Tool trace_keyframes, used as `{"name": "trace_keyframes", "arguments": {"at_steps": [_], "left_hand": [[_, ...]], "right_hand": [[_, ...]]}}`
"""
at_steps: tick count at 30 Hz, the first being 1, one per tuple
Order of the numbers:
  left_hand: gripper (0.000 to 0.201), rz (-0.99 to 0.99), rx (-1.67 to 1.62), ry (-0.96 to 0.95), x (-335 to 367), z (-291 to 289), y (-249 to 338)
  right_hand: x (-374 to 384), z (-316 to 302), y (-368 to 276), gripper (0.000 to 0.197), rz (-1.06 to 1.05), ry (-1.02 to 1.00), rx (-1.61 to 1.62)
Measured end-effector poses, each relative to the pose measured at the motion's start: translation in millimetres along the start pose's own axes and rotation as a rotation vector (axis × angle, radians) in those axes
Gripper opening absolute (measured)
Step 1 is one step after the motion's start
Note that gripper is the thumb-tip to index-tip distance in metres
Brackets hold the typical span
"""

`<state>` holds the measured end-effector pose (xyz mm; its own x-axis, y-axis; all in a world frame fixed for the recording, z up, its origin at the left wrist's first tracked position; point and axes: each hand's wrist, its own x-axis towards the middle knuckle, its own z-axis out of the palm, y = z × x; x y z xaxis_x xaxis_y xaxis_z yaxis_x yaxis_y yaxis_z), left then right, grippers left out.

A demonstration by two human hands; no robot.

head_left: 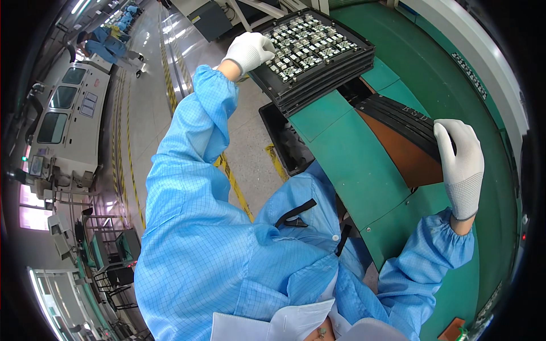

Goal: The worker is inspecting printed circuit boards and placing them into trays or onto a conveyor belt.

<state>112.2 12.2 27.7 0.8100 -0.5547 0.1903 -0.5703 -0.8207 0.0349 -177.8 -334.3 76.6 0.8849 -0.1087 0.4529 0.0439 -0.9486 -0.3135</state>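
1. Far left: a pale machine (74, 122) with dark windows stood across the aisle. Past it, a co-worker in blue (108, 48) was visible in the background.
2. Yellow-and-black floor tape (235, 184) ran along the grey floor, left of the work area.
3. Left hand (249, 52), white-gloved, blue sleeve (193, 131): reached forward to the left edge of the top tray, fingers bent inward beside the nearest small parts. Fingertips partly hidden; could not tell whether they pinched a part or only touched the edge.
4. Black bin (272, 132): sat below, next to the green work surface; contents dark and unclear.
5. Tray stack (330, 82): several flat black trays, one upon another, at the far end of the green work surface (352, 165). The top tray (272, 83) bore rows of small metallic and white parts (313, 48), spread over most of its face.
6. Black layered piece (398, 113), pale lettering along its top: lay nearer the person than the tray stack and to its right, above a brown panel (401, 150).
7. Right hand (460, 162), also white-gloved: at the right end of the black layered piece, thumb and fingers bent downward. Undersides hidden; could not tell whether it gripped or merely rested.
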Motion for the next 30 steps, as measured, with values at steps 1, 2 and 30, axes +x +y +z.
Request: {"name": "trace_keyframes", "arguments": {"at_steps": [1,2,30], "left_hand": [[0.021,-0.007,0.004,0.0,-1,-3,0],[0.02,-0.031,0.033,-0.035,-1,-6,0],[0.03,0.008,0.162,-0.255,77,8,9]], "right_hand": [[2,2,0,0.022,-0.007,-0.004,0.005],[3,5,1,0.022,-0.014,-0.008,0.01],[3,1,-2,0.023,-0.003,0.001,0.014]]}}
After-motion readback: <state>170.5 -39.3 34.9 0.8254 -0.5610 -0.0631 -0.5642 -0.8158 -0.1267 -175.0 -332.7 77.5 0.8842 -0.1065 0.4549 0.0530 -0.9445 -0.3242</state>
